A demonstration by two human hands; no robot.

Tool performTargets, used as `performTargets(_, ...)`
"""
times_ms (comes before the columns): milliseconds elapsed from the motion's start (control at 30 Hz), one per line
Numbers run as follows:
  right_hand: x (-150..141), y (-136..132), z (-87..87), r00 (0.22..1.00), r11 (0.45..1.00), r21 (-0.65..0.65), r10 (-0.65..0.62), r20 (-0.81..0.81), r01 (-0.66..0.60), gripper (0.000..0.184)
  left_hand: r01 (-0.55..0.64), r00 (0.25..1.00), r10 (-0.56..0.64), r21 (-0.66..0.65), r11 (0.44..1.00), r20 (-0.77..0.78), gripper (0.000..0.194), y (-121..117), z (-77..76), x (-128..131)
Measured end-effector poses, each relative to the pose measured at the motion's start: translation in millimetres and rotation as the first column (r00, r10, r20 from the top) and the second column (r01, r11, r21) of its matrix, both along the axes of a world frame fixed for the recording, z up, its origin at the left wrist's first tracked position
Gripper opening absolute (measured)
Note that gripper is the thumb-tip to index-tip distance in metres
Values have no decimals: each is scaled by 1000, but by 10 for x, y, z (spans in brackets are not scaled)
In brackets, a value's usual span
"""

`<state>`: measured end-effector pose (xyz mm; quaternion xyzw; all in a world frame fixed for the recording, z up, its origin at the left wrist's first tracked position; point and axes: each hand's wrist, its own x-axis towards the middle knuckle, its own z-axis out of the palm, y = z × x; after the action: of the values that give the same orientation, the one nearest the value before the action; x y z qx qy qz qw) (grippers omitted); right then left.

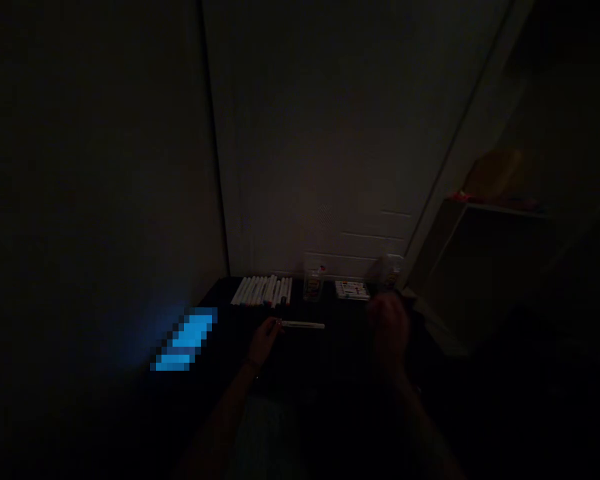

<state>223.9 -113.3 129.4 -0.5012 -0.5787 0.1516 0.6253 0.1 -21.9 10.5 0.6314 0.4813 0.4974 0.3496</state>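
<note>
blue glow: a bright, pixelated blue patch lay at the left end of the dark bench, too blurred to identify.
left hand: the left hand was low over the bench, its fingers pinched closed on the end of a slim white marker pen that stuck out level to the right.
pens: a row of white-barrelled marker pens lay side by side at the back of the bench.
cup: a clear plastic cup stood upright just right of the row, with coloured items inside.
card: a flat white printed card lay beyond it.
right hand: the right hand was raised, dark and blurred; i could not tell whether its fingers were open or held anything. it partly hid a second clear cup.
shelf: a pale shelf unit stood at the right, with a yellowish object on top.
</note>
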Motion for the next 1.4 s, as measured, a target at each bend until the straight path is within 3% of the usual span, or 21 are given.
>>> performTargets(100, -50, 252, -267, 975, 986, -107, -102, 200, 126, 30, -15, 1000, 15, -18, 1000, 6, 35, 14, 9, -5)
performTargets(167, -144, 429, -537, 914, 960, -209, -92, 396, 187, 29, -15, 1000, 15, -9, 1000, 17, 36, 18, 16, -15)
performTargets(300, -283, 619, -1005, 851, 926, -329, 15, 526, 187, 27, -37, 999, 37, -2, 999, 37, 37, 12, 24, -42)
performTargets(400, -267, 653, -1154, 866, 889, -408, 24, 500, 210, 36, -42, 998, 42, -1, 999, 38, 37, 13, 7, -49)
performTargets(567, -202, 686, -1191, 926, 885, -446, 52, 374, 130, 39, -2, 1000, 2, -10, 1000, 20, 36, 20, -15, -20)
performTargets(767, -213, 707, -1213, 928, 898, -401, -23, 371, 182, 40, -5, 1000, 6, 13, 1000, -27, 33, 2, 17, 12)
performTargets(1167, -225, 705, -1211, 850, 851, -440, -15, 526, 288, 50, -53, 990, 52, -4, 999, -131, 31, -9, -6, 45)
performTargets(1400, -225, 685, -1190, 856, 837, -467, -4, 517, 286, 49, -79, 973, 79, 6, 997, -218, 30, 13, -56, 45)
